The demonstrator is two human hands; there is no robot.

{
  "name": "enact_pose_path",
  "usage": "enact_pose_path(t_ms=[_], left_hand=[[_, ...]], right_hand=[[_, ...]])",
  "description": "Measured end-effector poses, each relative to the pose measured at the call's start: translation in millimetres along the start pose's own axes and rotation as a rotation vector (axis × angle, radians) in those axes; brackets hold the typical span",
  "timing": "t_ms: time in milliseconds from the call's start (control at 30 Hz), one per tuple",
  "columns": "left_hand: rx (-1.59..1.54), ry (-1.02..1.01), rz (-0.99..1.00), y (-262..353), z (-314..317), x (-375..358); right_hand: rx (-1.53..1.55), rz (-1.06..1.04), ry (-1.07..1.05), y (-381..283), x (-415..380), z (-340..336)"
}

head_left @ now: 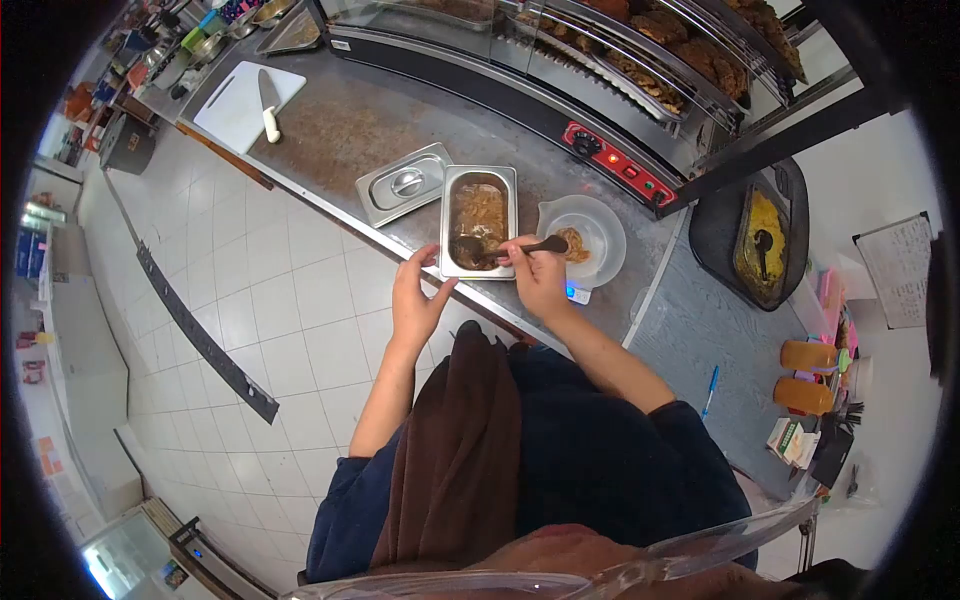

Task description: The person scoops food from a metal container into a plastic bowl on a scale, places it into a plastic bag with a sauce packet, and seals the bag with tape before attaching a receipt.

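Observation:
A rectangular steel food pan (447, 215) stands near the counter's front edge, with brown, saucy food (480, 205) inside. My left hand (416, 300) is curved about the pan's near left corner, fingertips at its side and thumb at its front rim. Gripped in my right hand (541, 280) is a dark spoon (545, 245), whose bowl end dips into the food at the near end of the pan. Just right of the pan sits a translucent plastic bowl (603, 225) with some light brown shredded food (574, 245). The steel lid (385, 190) lies left of the pan.
Behind the pan runs a heated display cabinet (560, 125) with trays of food. A knife (268, 105) rests on a white cutting board (230, 110) at the left. To the right are a black pan (705, 225) with yellow food, a blue pen (711, 390) and orange-filled containers (805, 392).

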State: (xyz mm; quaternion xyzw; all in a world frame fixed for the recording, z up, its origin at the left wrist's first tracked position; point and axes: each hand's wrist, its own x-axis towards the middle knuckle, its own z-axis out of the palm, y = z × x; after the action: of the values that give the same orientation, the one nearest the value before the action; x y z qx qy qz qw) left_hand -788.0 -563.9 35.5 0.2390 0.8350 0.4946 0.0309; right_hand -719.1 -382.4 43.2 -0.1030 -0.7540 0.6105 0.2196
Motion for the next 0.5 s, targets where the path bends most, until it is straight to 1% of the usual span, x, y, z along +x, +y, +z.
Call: enact_pose_path(t_ms=[33, 133, 233, 267, 367, 400, 500], left_hand=[[0.003, 0.003, 0.002, 0.3, -0.2, 0.6], [0.028, 0.002, 0.009, 0.4, -0.8, -0.2], [0.038, 0.017, 0.020, -1.4, 0.9, 0.9], [0.037, 0.019, 0.022, -2.4, 2.0, 0.3], [0.034, 0.007, 0.012, -0.6, 1.7, 0.9], [0.027, 0.012, 0.014, 0.7, 1.8, 0.9], [0.028, 0.016, 0.003, -1.6, 3.8, 1.0]], right_hand=[[0.007, 0.018, -0.012, -1.9, -1.7, 1.5], [0.169, 0.060, 0.062, -5.2, -5.2, 0.0], [0.075, 0.019, 0.036, -13.5, -14.1, -7.7], [-0.156, -0.124, -0.025, -19.6, -16.4, -16.4], [-0.149, -0.205, -0.040, -28.6, -23.6, -17.6], [-0.134, -0.164, -0.056, -27.1, -25.8, -17.7], [-0.170, -0.180, -0.055, -25.7, -26.7, -17.6]])
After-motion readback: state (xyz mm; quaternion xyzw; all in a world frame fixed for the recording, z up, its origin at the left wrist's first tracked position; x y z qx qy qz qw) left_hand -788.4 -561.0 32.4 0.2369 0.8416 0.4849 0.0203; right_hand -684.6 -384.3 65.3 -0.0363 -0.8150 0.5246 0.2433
